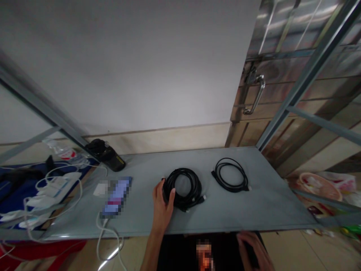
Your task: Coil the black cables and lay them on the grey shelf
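Note:
My left hand (164,201) is closed on the left edge of a thick coil of black cable (197,186), thumb on top and fingers round the outer side. The coil lies on the grey shelf surface (225,214), and its plug ends show at the lower right. To the right of it, untouched, lies a second, thinner coil of black cable (238,188) with a connector at each side. Below the shelf's front edge, my right hand (254,248) rests by my dark clothing, fingers loosely apart, and holds nothing that I can see.
On the left lie a phone (117,197) with a white cord, a black device (108,156) and white power strips (53,190). Metal posts (304,71) frame the shelf. A wall (155,75) stands behind it; a door handle (256,96) and pink basket (318,188) are at right.

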The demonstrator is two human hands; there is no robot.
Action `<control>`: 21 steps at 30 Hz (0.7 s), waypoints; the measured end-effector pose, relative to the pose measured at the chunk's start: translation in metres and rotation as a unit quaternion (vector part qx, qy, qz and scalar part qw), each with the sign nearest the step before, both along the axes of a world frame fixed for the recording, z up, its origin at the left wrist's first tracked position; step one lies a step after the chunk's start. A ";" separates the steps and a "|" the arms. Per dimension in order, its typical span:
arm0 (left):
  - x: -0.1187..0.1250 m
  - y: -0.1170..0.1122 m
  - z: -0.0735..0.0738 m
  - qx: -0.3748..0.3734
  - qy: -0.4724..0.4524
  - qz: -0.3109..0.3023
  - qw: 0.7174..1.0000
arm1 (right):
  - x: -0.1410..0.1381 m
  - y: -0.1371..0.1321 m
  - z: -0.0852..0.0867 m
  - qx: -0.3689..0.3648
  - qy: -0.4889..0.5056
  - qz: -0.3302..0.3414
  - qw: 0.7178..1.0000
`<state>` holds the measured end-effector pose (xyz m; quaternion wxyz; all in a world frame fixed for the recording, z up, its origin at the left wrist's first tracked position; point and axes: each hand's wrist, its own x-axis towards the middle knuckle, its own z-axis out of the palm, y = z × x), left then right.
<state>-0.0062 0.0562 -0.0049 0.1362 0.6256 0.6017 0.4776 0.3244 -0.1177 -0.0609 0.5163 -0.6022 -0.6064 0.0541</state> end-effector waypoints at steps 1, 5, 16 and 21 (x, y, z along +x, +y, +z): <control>0.000 0.000 0.000 -0.002 -0.006 0.000 1.000 | 0.010 0.015 0.010 0.012 -0.022 0.024 0.999; -0.003 0.001 -0.001 -0.009 -0.041 0.003 0.999 | 0.038 0.088 0.035 0.022 -0.144 0.015 0.989; -0.003 0.000 0.004 -0.016 -0.110 0.011 0.994 | 0.054 0.166 0.008 -0.030 -0.274 0.038 0.961; -0.003 0.000 0.005 -0.027 -0.118 0.011 0.993 | 0.053 0.161 0.013 -0.040 -0.295 0.038 0.954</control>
